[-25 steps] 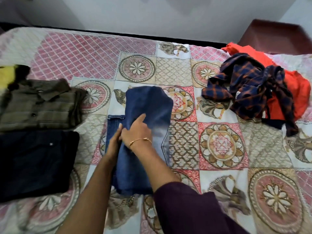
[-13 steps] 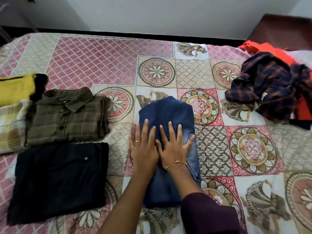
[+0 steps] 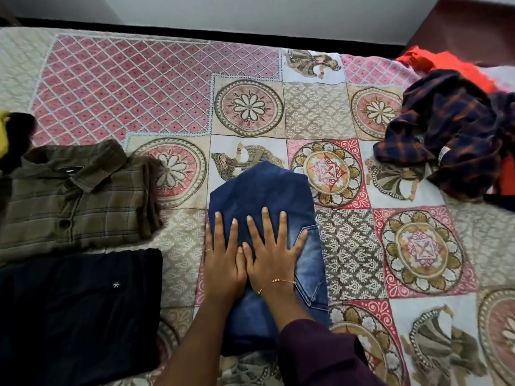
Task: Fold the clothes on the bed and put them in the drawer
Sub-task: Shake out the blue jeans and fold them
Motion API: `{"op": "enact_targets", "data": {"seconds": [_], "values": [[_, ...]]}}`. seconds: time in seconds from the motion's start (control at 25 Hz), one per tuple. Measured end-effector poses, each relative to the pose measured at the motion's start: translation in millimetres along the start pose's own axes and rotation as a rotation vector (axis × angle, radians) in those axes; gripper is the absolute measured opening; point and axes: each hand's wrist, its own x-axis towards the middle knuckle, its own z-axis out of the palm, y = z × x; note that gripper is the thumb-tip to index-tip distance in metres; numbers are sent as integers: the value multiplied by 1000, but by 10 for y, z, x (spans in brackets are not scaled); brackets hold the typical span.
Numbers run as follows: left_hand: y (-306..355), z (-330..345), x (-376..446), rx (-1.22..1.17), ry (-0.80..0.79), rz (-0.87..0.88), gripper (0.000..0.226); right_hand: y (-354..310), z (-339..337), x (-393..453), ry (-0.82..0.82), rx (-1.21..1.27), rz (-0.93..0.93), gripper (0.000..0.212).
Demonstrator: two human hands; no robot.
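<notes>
Jeans [image 3: 262,196], folded into a narrow stack, lie in the middle of the bed [image 3: 139,87], near us. Our left hand [image 3: 223,263] and right hand [image 3: 271,254] rest flat on top side by side, fingers straight and spread, gripping nothing. We judge denim heavy and fairly stiff, so the fold should hold, though thick layers may spring open; best to slide our hands under both long sides and lift it whole. To the left lie a folded checked shirt [image 3: 75,196] and a dark garment [image 3: 78,310]; far right, unfolded clothes [image 3: 446,135] wait.
</notes>
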Motion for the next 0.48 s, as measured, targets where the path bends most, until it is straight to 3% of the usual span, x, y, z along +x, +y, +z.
{"op": "enact_targets", "data": {"seconds": [0.16, 0.24, 0.4, 0.48], "values": [[51, 40, 46, 13, 17, 15, 57, 44, 73, 51, 1, -8, 3, 54], [83, -4, 36, 55, 39, -76, 61, 52, 87, 48, -7, 11, 4, 54], [273, -260, -51, -147, -24, -735, 87, 146, 9, 12, 20, 81, -8, 50], [327, -361, -69, -237, -145, -955, 79, 238, -99, 2, 80, 149, 154, 45]]}}
